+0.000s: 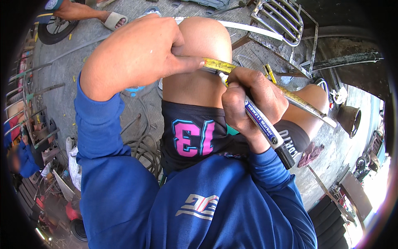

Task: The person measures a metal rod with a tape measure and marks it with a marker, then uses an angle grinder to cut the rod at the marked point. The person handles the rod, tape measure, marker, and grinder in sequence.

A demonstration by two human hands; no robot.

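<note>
My left hand (137, 52) pinches a yellow tape measure blade (219, 65) with the thumb. The blade lies along a slim metal bar (311, 108), which crosses above my knees and slopes down to the right. In my right hand (255, 97) is a marker (263, 124) with a white and dark blue barrel. Its black cap sits on the back end, and its white tip points at the bar's edge beside the blade. My right fingers also rest against the bar. The bar's left end is hidden by my left hand.
A long white curved strip (253, 30) passes beyond my knee toward a tubular metal rack (280, 20). Hoses (145, 155) lie coiled at left on the concrete floor. Another person's sandalled foot (115, 20) is at far left, near a wheel (56, 31). A rusty metal cylinder (349, 120) lies at right.
</note>
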